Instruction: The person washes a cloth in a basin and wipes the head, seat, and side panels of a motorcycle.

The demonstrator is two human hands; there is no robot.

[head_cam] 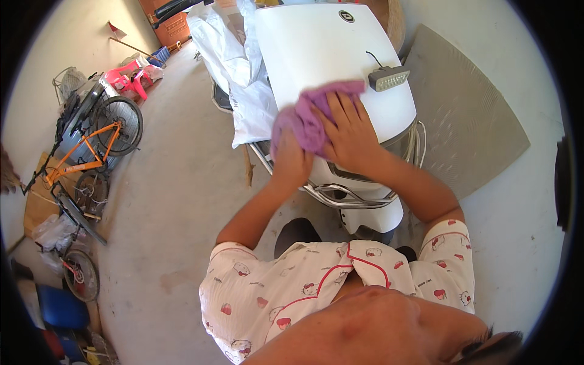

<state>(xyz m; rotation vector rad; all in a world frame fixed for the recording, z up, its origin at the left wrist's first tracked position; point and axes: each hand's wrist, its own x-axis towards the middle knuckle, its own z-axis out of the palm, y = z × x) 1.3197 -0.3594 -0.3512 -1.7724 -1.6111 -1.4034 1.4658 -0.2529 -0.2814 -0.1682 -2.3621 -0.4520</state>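
Note:
A bunched purple cloth (pixel 305 116) lies against the white body panel (pixel 315 50) of a scooter-like vehicle. My left hand (pixel 292 157) grips the cloth's lower left part, its fingers partly hidden in the folds. Upper right of it, my right hand (pixel 349 125) presses and holds the cloth, back of the hand up and fingers bent over it. A small LED lamp (pixel 390 79) with a short black wire sits on the panel, right of the cloth. Below my hands are a chrome bumper bar (pixel 346 196) and a white fender (pixel 374 216).
White plastic bags (pixel 251 109) hang beside the panel on the left. A grey board (pixel 461 114) leans at the wall on the right. An orange bicycle (pixel 82 166), pink plastic chair (pixel 130 78) and blue container (pixel 62 306) stand along the left wall. A stick (pixel 248 166) lies on the floor.

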